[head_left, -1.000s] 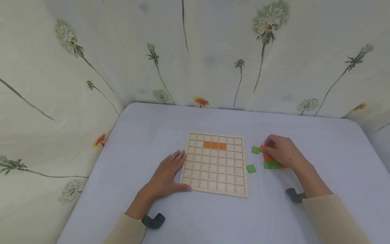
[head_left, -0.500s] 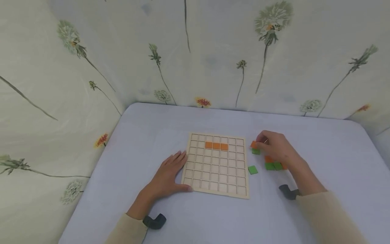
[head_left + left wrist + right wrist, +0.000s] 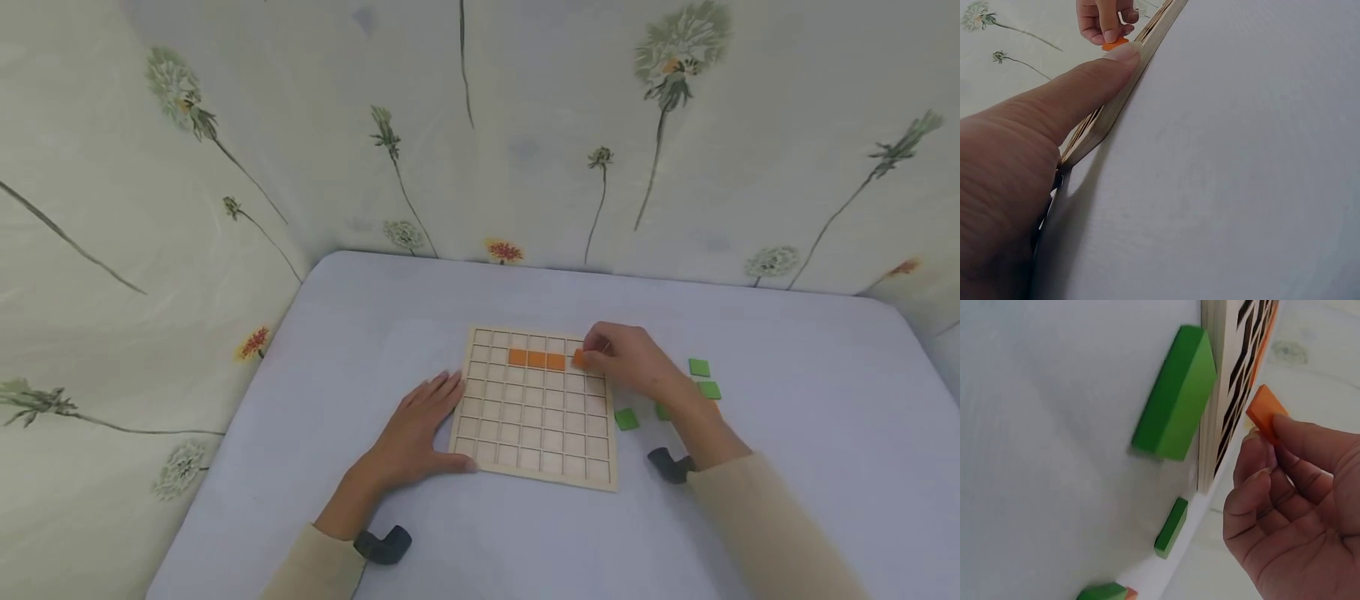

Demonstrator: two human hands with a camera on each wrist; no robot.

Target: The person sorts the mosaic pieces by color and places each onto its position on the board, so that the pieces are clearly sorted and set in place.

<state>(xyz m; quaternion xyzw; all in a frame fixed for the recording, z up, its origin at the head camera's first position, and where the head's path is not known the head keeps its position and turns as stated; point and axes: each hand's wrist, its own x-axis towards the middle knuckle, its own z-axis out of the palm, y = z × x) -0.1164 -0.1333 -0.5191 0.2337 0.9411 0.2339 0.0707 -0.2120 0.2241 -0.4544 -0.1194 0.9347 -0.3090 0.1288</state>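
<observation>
My right hand (image 3: 633, 360) pinches an orange square tile (image 3: 1266, 411) between thumb and fingers, above the upper right part of a wooden grid board (image 3: 531, 433). Three orange tiles (image 3: 536, 359) lie side by side in the board's second row from the far edge. Along the board's left side rests my left hand (image 3: 416, 433), fingers spread and straight against the edge. Its thumb (image 3: 1088, 87) lies at the near left corner, as the left wrist view also shows.
One green tile (image 3: 626, 419) lies just right of the board. Farther right are more green tiles (image 3: 699, 367) and an orange tile (image 3: 717, 407), partly behind my right forearm. A patterned cloth (image 3: 525, 167) hangs behind the table (image 3: 360, 317).
My right hand has lifted the orange tile from the loose pile and carried it left to over the board. My left hand stays at the board's edge.
</observation>
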